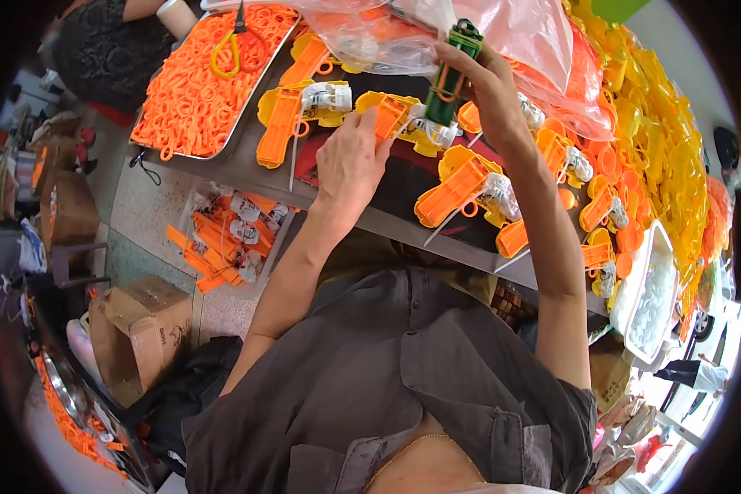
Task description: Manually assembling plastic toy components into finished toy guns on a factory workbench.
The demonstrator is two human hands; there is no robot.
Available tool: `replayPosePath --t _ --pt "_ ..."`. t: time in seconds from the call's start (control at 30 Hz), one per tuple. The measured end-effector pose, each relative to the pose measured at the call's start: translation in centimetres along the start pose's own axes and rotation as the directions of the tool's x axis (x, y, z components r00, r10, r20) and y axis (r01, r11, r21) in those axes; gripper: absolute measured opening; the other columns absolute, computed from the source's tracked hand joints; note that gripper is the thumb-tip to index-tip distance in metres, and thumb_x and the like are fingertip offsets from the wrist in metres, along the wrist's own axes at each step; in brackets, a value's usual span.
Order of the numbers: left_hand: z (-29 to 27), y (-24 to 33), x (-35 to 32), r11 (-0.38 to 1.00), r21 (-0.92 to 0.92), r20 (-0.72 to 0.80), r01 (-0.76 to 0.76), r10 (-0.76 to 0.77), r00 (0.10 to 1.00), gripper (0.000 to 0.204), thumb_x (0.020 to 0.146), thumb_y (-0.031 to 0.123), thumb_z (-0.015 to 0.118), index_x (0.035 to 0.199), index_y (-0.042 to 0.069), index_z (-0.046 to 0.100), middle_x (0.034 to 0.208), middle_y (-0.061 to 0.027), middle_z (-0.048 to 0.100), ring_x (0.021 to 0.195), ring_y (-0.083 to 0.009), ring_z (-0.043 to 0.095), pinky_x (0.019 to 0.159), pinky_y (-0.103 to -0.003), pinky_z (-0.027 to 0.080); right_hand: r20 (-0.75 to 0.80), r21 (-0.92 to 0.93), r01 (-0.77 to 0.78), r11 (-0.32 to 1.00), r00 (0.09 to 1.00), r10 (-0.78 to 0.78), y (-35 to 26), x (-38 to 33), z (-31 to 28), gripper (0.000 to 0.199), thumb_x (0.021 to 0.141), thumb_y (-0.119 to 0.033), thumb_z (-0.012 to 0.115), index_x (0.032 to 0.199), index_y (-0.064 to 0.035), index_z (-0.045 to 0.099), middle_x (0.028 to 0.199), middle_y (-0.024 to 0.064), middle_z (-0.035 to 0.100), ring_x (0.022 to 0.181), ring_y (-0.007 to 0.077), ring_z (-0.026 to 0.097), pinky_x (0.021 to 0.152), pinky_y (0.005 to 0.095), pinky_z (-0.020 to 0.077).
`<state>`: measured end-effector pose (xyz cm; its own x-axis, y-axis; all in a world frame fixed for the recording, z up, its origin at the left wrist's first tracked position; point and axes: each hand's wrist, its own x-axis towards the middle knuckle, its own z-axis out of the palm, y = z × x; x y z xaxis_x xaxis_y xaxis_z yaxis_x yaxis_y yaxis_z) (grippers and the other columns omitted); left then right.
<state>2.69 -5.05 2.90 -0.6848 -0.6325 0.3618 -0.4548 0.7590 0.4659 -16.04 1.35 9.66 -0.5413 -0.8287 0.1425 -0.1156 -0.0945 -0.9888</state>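
My right hand (492, 89) grips a green block-shaped tool (445, 97) with a tan rubber band around it. Its lower end meets the white wired part of a half-assembled toy piece, an orange body (389, 118) set in a yellow shell. Closed on that orange body, my left hand (350, 160) steadies it at the table. Left of it lies a similar orange-and-yellow toy piece (281, 119) with a white wired unit (325, 97). Nearer me and to the right sits another such piece (453, 191), with several more beyond my right forearm.
A tray heaped with orange rings (202, 90) stands at the left, scissors (237, 45) on top. Clear plastic bags (519, 37) lie at the back. Yellow shells (654, 132) pile up at right, above a white basin (649, 296). Below the table's left side is a bin of orange parts (222, 239).
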Motion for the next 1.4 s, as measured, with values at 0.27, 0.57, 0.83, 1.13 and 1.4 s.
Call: replayPosePath --t 0.27,0.57,0.83,1.13,1.4 --pt "-4.8 -3.2 0.8 0.986 -0.143 -0.277 0.090 -0.127 0.952 0.021 0.084 0.016 0.068 0.100 0.003 0.064 0.097 -0.0139 0.065 0.087 -0.0327 0.064 0.076 -0.041 0.052 0.058 -0.060 -0.241 0.969 0.968 0.245 -0.3 -2.0 -2.0 0.029 0.088 -0.036 0.066 0.087 -0.0094 0.055 0.067 0.0000 0.055 0.054 0.0072 0.051 0.049 0.0215 0.0410" --pt "-11.7 -15.0 2.1 0.927 0.321 -0.126 0.196 -0.163 0.979 0.016 0.081 0.015 0.071 0.094 0.007 0.066 0.094 -0.0126 0.064 0.092 -0.0304 0.062 0.079 -0.041 0.051 0.157 -0.088 -0.263 0.961 0.949 0.274 -1.0 -3.0 -0.3 0.037 0.083 -0.026 0.070 0.108 -0.0031 0.055 0.068 -0.0001 0.054 0.054 0.0071 0.051 0.049 0.0221 0.0428" --pt "-12.3 -19.8 3.4 0.986 0.167 -0.144 0.017 0.008 0.990 0.016 0.083 0.013 0.066 0.093 0.001 0.065 0.089 -0.0137 0.066 0.087 -0.0269 0.065 0.075 -0.037 0.050 0.165 -0.592 0.207 0.779 0.977 -0.134 0.8 -1.8 -0.8 0.031 0.085 -0.025 0.068 0.103 -0.0040 0.056 0.073 0.0044 0.058 0.063 0.0138 0.057 0.057 0.0297 0.0449" --pt "-11.7 -12.1 2.6 0.802 -0.539 0.044 0.256 -0.277 0.960 0.016 0.092 0.009 0.061 0.106 0.001 0.062 0.088 0.0000 0.062 0.071 -0.0052 0.052 0.065 -0.020 0.043 0.212 -0.941 0.237 0.241 0.969 -0.124 2.3 -2.3 -13.7 0.036 0.088 -0.030 0.066 0.110 -0.0043 0.052 0.093 0.0149 0.059 0.089 0.0338 0.059 0.078 0.0422 0.0439" --pt "-7.9 -7.1 0.1 0.331 -0.804 0.465 0.495 -0.169 0.869 0.015 0.093 0.007 0.058 0.106 0.000 0.061 0.087 -0.0051 0.063 0.064 -0.0071 0.052 0.059 -0.022 0.042 -0.014 -0.920 -0.035 0.391 0.998 0.056 1.8 -7.0 -17.6 0.039 0.090 -0.030 0.064 0.111 -0.0024 0.046 0.092 0.0176 0.059 0.089 0.0318 0.057 0.077 0.0398 0.0428"
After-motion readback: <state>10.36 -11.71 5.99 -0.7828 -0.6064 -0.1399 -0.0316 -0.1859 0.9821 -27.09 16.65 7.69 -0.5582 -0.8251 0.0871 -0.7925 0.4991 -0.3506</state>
